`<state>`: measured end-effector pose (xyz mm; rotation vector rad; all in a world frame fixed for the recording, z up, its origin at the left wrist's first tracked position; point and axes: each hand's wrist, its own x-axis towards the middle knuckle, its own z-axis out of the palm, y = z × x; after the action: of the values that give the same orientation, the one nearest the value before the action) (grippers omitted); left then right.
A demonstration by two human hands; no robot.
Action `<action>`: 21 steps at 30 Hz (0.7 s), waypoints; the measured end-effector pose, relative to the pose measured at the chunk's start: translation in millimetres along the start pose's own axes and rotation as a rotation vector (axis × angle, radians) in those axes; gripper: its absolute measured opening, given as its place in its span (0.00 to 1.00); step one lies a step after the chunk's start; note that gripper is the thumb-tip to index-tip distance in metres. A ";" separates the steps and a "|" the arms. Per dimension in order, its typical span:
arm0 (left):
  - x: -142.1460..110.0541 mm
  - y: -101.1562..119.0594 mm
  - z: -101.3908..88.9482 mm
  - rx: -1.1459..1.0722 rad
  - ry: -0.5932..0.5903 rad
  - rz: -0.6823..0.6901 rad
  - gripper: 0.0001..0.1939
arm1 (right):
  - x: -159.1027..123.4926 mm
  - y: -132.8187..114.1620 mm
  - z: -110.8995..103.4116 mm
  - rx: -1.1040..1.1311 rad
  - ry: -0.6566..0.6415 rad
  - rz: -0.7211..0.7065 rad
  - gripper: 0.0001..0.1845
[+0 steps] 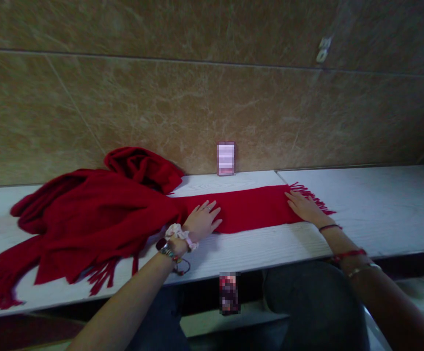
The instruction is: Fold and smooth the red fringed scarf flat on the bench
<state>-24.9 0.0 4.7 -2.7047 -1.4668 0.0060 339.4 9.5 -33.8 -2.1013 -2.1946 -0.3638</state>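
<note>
Scarf (252, 209) lies on the bench (380, 209), its flat strip running left to right; your left grip (199, 223) rests spread near the heaped cloth (98, 209); your right grip (306, 208) lies flattened beside the fringe (302, 189).

Matt red cloth scarf (250, 210), fringed

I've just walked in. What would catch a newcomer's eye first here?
First, the bright red cloth, bunched at the left and laid flat across the middle of the white surface. Next, on that flat stretch, the person's bare left grip near the bunched part and right grip by the right-end fringe. Behind, a small pixelated rectangle shows against the brown wall.
</note>
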 end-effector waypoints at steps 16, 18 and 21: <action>-36.4 -37.2 -5.1 0.031 -0.059 0.150 0.33 | -2.6 -113.9 -26.1 0.292 -0.071 -0.479 0.25; -36.2 -37.2 -5.0 0.060 -0.072 0.157 0.36 | -4.4 -106.6 -20.7 0.251 -0.073 -0.503 0.25; -34.4 -35.7 -7.1 0.116 -0.045 0.137 0.37 | -1.9 -84.9 -13.7 0.237 -0.043 -0.513 0.24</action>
<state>-73.3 -9.8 12.9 -2.7211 -1.2473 0.1546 253.8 1.9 -30.7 -1.4266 -2.6304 -0.0782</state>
